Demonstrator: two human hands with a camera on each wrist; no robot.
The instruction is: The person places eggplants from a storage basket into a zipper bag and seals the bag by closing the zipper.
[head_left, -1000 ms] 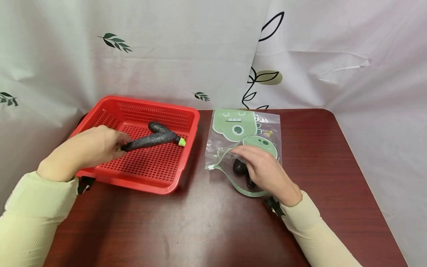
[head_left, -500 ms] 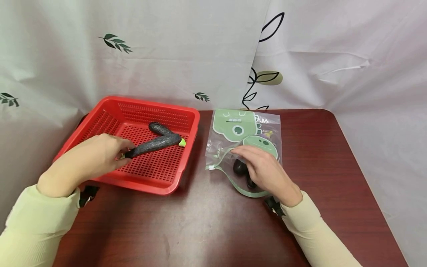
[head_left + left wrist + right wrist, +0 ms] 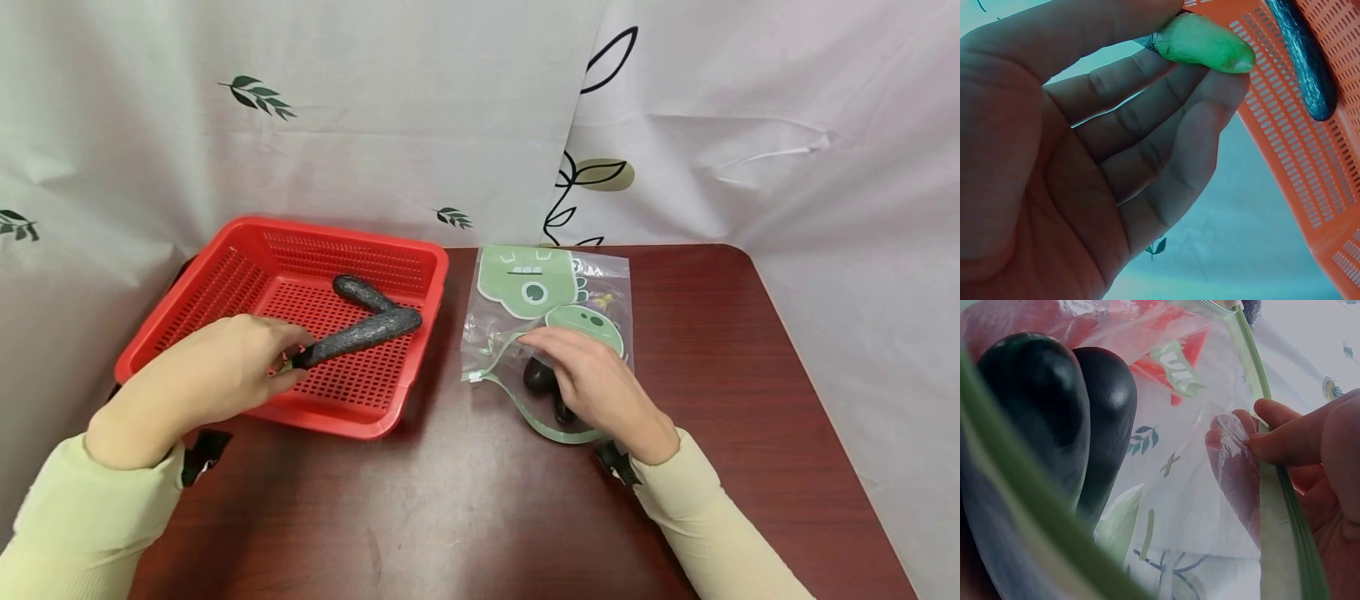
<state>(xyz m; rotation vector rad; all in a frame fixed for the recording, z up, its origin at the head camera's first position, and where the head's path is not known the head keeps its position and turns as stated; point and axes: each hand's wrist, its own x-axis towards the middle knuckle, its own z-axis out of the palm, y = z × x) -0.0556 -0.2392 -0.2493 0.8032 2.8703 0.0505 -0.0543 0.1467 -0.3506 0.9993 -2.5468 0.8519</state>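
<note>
In the head view my left hand [image 3: 213, 371] grips a dark, rough-skinned cucumber [image 3: 367, 332] by one end, over the red basket. The left wrist view shows its pale green tip [image 3: 1210, 45] between thumb and fingers. A second dark cucumber [image 3: 362, 292] lies in the basket, partly behind the held one. My right hand [image 3: 600, 383] pinches the green zip edge of a clear zip bag [image 3: 491, 321] printed with green cartoon shapes, spreading its mouth. Inside the bag, the right wrist view shows two glossy dark eggplants [image 3: 1032, 406], side by side.
The red perforated basket [image 3: 431, 283] stands at the left on the dark red-brown table [image 3: 442, 517]. A white slider [image 3: 475, 377] sits at the bag's left corner. White cloth [image 3: 375, 150] with leaf prints hangs behind the table.
My left hand has moved right and toward me with the cucumber, whose far end now overlaps the basket's right wall. The right hand and bag have stayed in place.
</note>
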